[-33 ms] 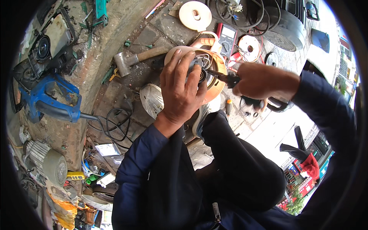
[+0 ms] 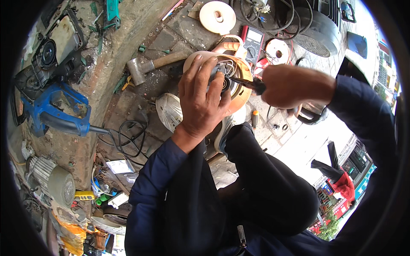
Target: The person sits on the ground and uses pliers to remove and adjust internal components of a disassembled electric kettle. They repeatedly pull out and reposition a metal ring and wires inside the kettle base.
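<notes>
A round orange housing (image 2: 243,94) with a handle lies in front of me, white wires and a dark motor part (image 2: 225,83) inside it. My left hand (image 2: 203,96) is closed over that motor part, fingers reaching across the housing and the thumb at its near side. On the right, my right hand (image 2: 294,86) grips a pair of pliers (image 2: 245,83) by the handles. Their jaws point left and sit at the edge of the motor part; whether they pinch anything is too small to tell.
A hammer (image 2: 145,67) lies left of the housing. Beyond it are a multimeter (image 2: 253,40), a cream round cover (image 2: 217,18) and a large motor (image 2: 314,36). A screwdriver (image 2: 255,117) lies nearer me. A blue power tool (image 2: 60,109) rests at the left; a person in red (image 2: 344,185) is far right.
My right hand has turned slightly on the pliers, its lower fingers now drawn in closer. My left hand and the housing have stayed in place.
</notes>
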`<state>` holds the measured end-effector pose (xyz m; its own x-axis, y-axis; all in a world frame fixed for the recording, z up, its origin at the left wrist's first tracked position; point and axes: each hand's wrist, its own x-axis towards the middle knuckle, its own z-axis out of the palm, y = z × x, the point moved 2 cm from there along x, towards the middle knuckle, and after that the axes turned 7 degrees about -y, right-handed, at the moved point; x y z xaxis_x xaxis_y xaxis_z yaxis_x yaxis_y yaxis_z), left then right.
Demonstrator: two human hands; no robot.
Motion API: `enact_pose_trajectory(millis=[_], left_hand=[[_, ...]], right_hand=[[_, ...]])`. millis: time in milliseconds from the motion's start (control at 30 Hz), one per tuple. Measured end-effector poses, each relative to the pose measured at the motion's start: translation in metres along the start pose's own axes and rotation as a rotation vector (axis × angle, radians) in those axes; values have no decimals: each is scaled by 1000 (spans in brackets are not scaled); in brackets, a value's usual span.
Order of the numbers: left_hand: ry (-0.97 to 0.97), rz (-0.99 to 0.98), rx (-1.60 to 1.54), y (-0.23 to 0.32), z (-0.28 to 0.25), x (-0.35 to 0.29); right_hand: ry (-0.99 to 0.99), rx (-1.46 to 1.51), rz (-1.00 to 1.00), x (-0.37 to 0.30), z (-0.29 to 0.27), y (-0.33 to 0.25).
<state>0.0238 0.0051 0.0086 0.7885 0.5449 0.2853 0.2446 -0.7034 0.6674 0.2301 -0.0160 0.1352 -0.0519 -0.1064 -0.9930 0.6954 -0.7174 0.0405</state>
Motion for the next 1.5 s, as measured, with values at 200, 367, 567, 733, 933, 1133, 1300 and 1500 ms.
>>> enact_pose_trajectory(millis=[200, 367, 567, 733, 933, 1133, 1300, 1500], left_hand=[[-1, 7, 2, -2, 2, -2], [35, 10, -8, -1, 2, 0], [-2, -18, -32, 3, -2, 0], [-15, -17, -8, 1, -1, 0], [-15, -12, -10, 1, -1, 1], [-17, -9, -10, 0, -1, 0], [-11, -6, -3, 0, 0, -1], [-10, 0, -8, -1, 1, -1]], right_hand=[[541, -897, -416, -23, 18, -19], [238, -257, -118, -7, 23, 16], [-162, 1138, -321, 25, 79, 51], [-137, 1159, -352, 30, 92, 49], [-124, 1159, -345, 34, 92, 46], [-146, 1033, -258, 29, 65, 48], [149, -235, -149, 8, 13, 15], [710, -731, -500, -30, 12, -10]])
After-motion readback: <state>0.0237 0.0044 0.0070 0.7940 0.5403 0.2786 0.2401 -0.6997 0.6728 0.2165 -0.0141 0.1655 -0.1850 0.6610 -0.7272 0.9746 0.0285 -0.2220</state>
